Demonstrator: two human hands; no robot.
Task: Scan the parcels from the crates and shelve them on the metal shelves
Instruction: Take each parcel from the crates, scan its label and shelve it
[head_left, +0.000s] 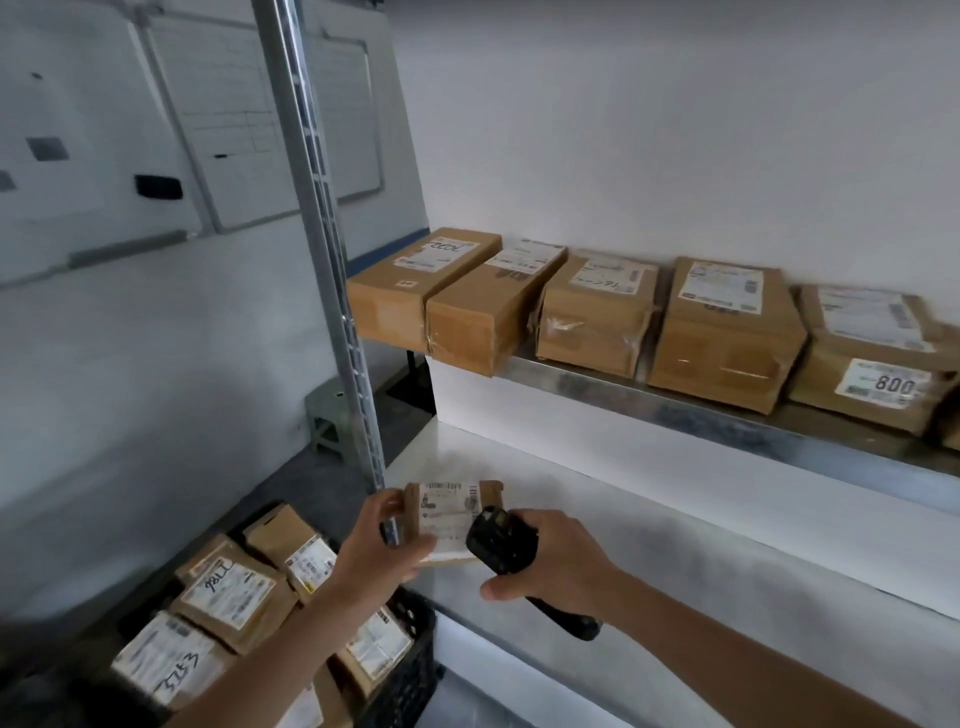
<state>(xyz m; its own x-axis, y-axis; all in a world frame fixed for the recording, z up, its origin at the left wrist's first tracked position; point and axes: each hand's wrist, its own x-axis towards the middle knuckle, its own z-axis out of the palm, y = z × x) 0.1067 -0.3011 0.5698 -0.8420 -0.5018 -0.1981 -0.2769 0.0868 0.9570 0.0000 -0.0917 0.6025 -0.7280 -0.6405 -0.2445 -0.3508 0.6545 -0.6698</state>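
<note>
Now L hand (375, 540) gripping small parcel (449, 519), R hand (545, 558) round scanner (496, 543).

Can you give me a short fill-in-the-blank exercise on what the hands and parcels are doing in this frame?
1. The right hand grips a black handheld ____ over the small parcel's label.
2. The small parcel is held by the ____ hand.
3. The unshelved parcels lie in a black ____ at lower left.
4. The rightmost shelved box on the upper metal shelf has a label that reads ____.

Missing words: scanner; left; crate; 800
</note>
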